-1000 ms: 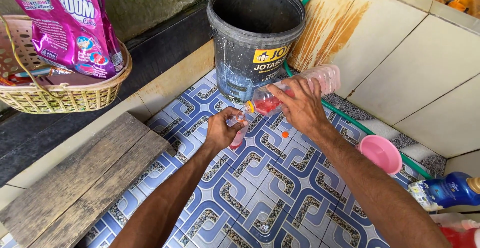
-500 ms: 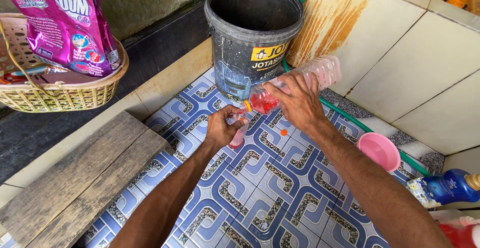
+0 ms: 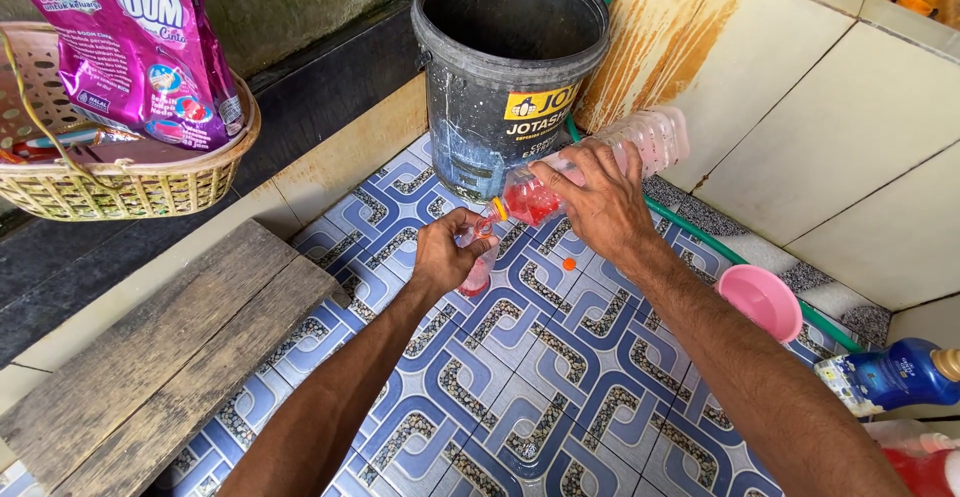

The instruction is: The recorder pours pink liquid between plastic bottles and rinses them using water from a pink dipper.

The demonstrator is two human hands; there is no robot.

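Note:
My right hand (image 3: 598, 205) grips a clear plastic bottle (image 3: 640, 145) tilted mouth-down to the left, with red liquid pooled near its orange-ringed neck. Its mouth rests over a small clear cup (image 3: 478, 269) that my left hand (image 3: 440, 257) holds just above the blue patterned floor tiles. The cup has red liquid in its bottom. A small orange cap (image 3: 568, 265) lies on the tiles between my hands.
A dark plastic bucket (image 3: 470, 107) stands behind the hands, a green hose (image 3: 720, 253) along the tiled wall. A pink bowl (image 3: 762, 303) and a blue bottle (image 3: 892, 377) lie at right. A wooden plank (image 3: 160, 357) and a woven basket (image 3: 120, 195) with a magenta pouch sit at left.
The bottle's base has risen a little, so it tilts more steeply into the cup. Both hands stay in nearly the same place.

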